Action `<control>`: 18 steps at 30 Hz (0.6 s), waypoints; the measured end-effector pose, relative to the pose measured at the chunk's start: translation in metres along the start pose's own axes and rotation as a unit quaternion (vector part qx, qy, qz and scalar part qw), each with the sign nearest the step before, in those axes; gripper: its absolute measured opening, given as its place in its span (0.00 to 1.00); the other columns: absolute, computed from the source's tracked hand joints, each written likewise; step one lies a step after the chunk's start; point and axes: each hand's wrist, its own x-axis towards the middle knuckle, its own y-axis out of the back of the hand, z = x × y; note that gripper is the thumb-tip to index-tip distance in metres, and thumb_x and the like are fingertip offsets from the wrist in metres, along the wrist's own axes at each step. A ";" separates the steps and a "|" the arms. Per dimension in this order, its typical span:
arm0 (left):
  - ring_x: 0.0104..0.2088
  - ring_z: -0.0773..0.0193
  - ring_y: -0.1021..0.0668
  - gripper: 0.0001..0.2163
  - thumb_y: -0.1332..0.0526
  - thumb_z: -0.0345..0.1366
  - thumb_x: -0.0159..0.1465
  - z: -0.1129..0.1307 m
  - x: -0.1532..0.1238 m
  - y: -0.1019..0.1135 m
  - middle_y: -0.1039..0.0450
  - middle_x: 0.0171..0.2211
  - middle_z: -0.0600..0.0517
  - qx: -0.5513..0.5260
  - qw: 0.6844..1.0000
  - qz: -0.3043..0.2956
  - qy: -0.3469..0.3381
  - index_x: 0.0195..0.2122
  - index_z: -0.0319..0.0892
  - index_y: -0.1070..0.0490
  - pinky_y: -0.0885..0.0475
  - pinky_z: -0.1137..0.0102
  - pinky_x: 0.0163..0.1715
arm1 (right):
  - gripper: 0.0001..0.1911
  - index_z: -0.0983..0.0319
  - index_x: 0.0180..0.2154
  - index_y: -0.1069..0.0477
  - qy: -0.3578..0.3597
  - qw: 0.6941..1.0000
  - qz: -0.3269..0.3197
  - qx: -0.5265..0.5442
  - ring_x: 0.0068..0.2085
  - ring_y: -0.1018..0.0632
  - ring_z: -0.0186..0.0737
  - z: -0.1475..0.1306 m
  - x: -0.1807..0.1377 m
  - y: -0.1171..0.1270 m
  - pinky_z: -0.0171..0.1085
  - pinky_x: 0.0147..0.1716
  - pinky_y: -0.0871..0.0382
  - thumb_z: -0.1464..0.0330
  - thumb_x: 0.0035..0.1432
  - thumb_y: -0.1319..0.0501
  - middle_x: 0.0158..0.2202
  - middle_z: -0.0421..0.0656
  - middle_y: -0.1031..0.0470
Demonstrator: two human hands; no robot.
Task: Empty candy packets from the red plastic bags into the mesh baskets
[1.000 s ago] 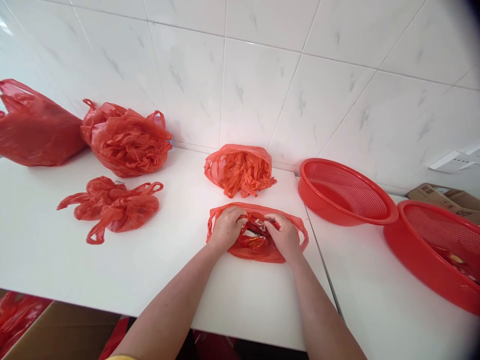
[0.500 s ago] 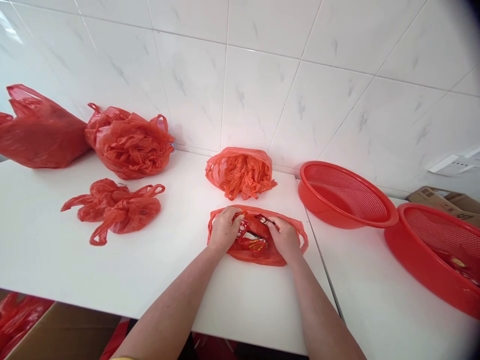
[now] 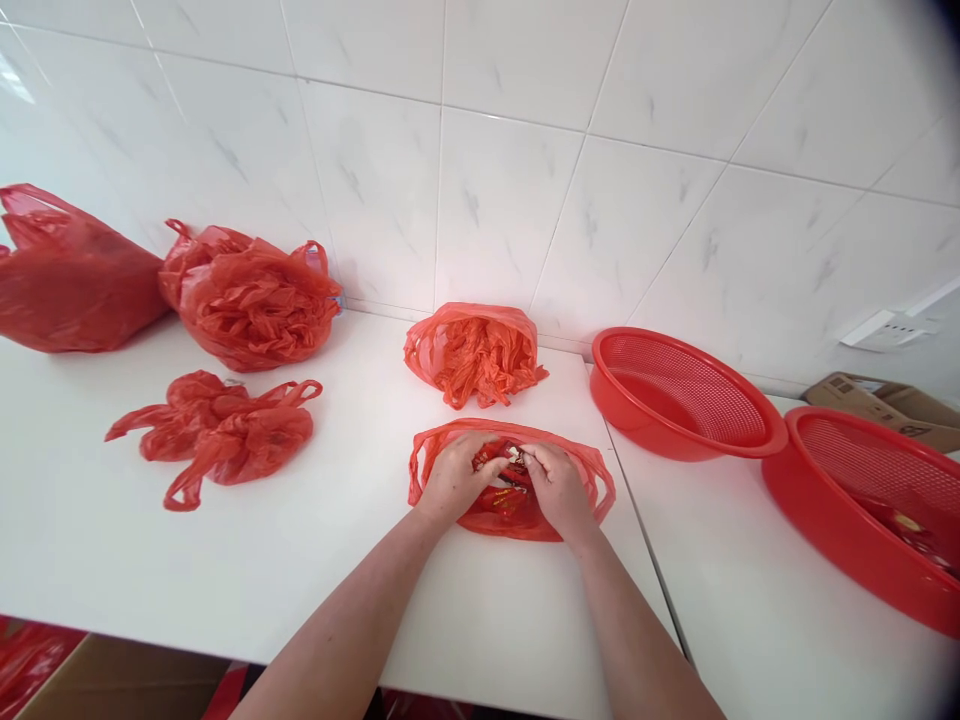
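Observation:
An open red plastic bag (image 3: 510, 428) lies on the white table, with its handles spread to both sides. Shiny red wrapped packets (image 3: 504, 503) with gold print show inside it. My left hand (image 3: 459, 482) reaches in from the left, its fingers and thumb curled round a small red packet (image 3: 481, 456). From the right, my right hand (image 3: 556, 488) pinches the edge of a dark red patterned packet (image 3: 516, 462) near the bag's middle. Both hands partly cover these packets, so their full shape is hidden.
Behind the bag sits another bag stuffed with crumpled red bags (image 3: 480, 360). Tied red bags (image 3: 225, 425) and a larger bundle (image 3: 251, 300) are at left. Two red plastic baskets (image 3: 682, 395) stand at right, the nearer one holding packets. A cardboard box (image 3: 135, 680) is below the table edge.
My hands have come closer together inside the bag. The packets between them have been pushed lower and are covered more by my fingers. The view has shifted slightly.

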 end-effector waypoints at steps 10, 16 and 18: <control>0.26 0.68 0.30 0.09 0.43 0.35 0.60 -0.001 0.000 -0.002 0.34 0.25 0.55 -0.065 0.997 0.003 0.032 0.22 0.42 0.38 0.34 0.72 0.25 | 0.10 0.56 0.42 0.30 -0.032 0.998 -0.004 0.058 0.44 0.26 0.41 -0.003 -0.001 0.002 0.40 0.44 0.32 0.65 0.58 0.43 0.42 0.41 0.25; 0.25 0.67 0.32 0.10 0.43 0.34 0.59 -0.005 0.002 -0.002 0.37 0.23 0.56 -0.039 0.999 0.025 0.022 0.21 0.42 0.40 0.35 0.71 0.26 | 0.08 0.58 0.27 0.33 -0.018 1.000 -0.011 0.014 0.34 0.27 0.41 0.000 0.001 0.001 0.40 0.35 0.32 0.67 0.57 0.45 0.29 0.41 0.28; 0.28 0.66 0.30 0.08 0.43 0.34 0.59 -0.003 0.001 -0.001 0.35 0.25 0.55 -0.046 0.999 0.022 0.013 0.24 0.42 0.37 0.34 0.70 0.28 | 0.08 0.58 0.28 0.33 -0.023 0.999 -0.005 0.022 0.34 0.27 0.41 -0.001 0.001 0.001 0.39 0.34 0.32 0.66 0.58 0.47 0.29 0.41 0.28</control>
